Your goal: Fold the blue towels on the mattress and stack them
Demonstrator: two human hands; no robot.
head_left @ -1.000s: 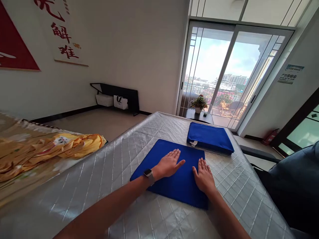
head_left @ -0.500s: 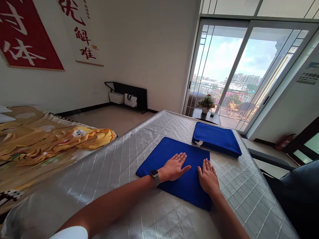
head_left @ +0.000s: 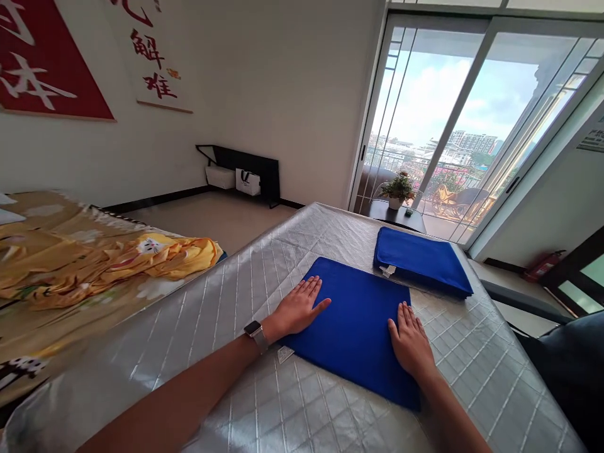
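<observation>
The left hand (head_left: 293,309), a watch (head_left: 255,333) at its wrist, lies palm down on the left side of the flat blue cloth (head_left: 356,321), fingers straight and thumb spread; the right hand (head_left: 411,340) lies flat along the right edge, its thumb also apart. Neither grips anything. The cloth rests on a silver quilted cover (head_left: 264,396), just in front of a folded blue bundle (head_left: 425,259) with a white tag (head_left: 387,271). By the glass door (head_left: 438,126), a white pot (head_left: 395,203) holds a leafy plant (head_left: 399,185) on a small dark table (head_left: 387,212). A white box (head_left: 220,177) and a white bag (head_left: 248,182) sit side by side at a black rack (head_left: 270,176); their contents cannot be seen.
</observation>
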